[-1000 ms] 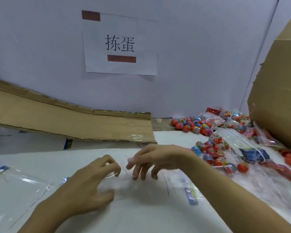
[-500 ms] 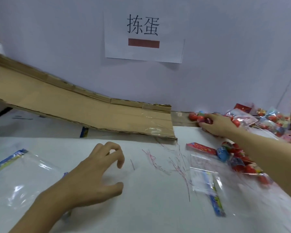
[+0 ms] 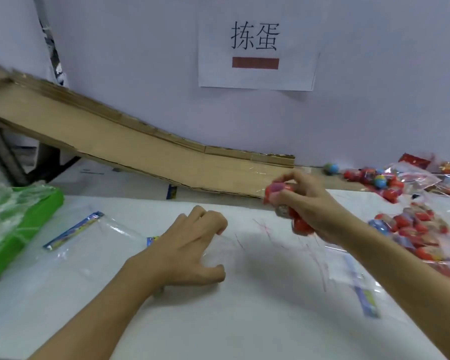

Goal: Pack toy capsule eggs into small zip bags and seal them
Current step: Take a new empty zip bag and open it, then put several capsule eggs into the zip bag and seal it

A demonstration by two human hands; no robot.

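Observation:
My right hand [image 3: 312, 203] grips a clutch of red capsule eggs [image 3: 283, 201] above the white table, right of centre. My left hand [image 3: 192, 245] rests on the table with fingers curled over a thin clear zip bag [image 3: 218, 252] that is hard to make out; whether it pinches the bag I cannot tell. A second clear zip bag with a blue strip [image 3: 359, 287] lies under my right forearm. A pile of loose capsule eggs [image 3: 374, 179] lies at the back right, with filled bags [image 3: 421, 229] beside it.
A cardboard ramp [image 3: 130, 149] slopes down along the back wall. A green tray covered in clear plastic [image 3: 16, 216] stands at the left edge. Another empty zip bag with a blue strip [image 3: 73, 229] lies left of my left hand. A paper sign [image 3: 255, 42] hangs on the wall.
My right hand reached to the egg pile at the back right and has come back toward the centre holding red eggs. My left hand stayed on the table. The view shifted left.

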